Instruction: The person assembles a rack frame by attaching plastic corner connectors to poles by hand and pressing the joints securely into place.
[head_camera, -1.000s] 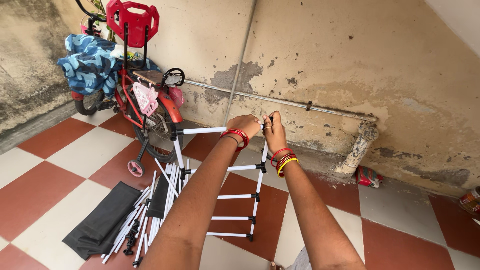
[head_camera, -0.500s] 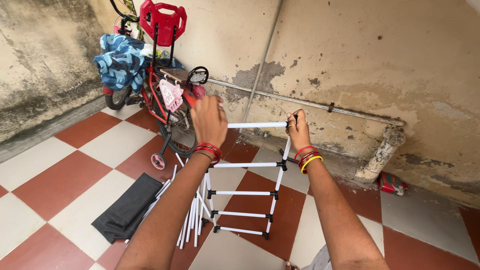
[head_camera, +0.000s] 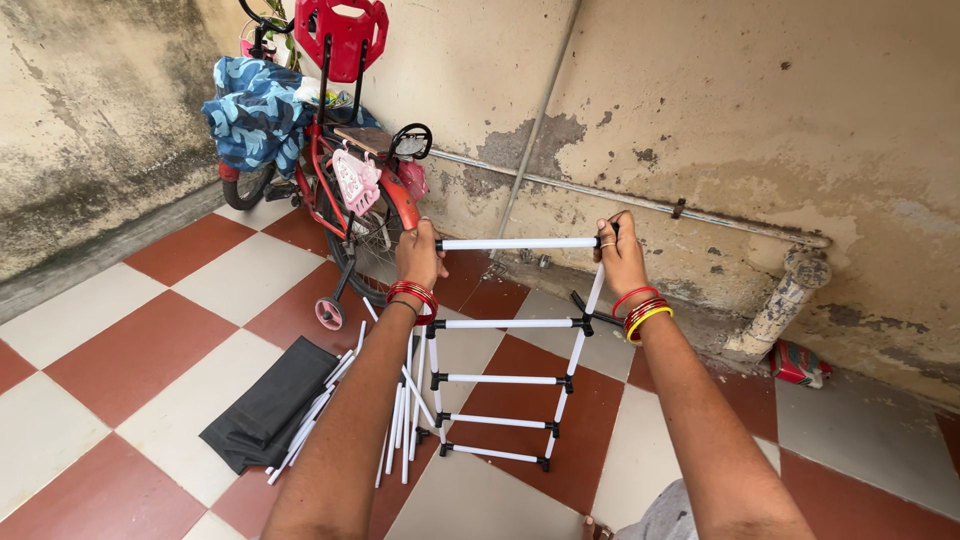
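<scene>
I hold a ladder-like rack frame (head_camera: 500, 378) of white tubes and black connectors upright on the tiled floor. My left hand (head_camera: 418, 255) grips the left end of its top white tube (head_camera: 515, 243). My right hand (head_camera: 620, 252) is closed on that tube's right end, at the top corner. Several rungs run below between the two side posts. Red bangles sit on my left wrist, red and yellow ones on my right.
Loose white tubes (head_camera: 400, 420) and a folded black cloth (head_camera: 268, 405) lie on the floor at the left. A red child's bicycle (head_camera: 345, 190) with training wheels and a blue patterned cloth leans by the stained wall. A pipe (head_camera: 780, 310) and a red packet (head_camera: 800, 362) sit at the right.
My left hand slid away from my right hand to the left end of the top tube. The frame stands squarer in front of me, and the view shifted left.
</scene>
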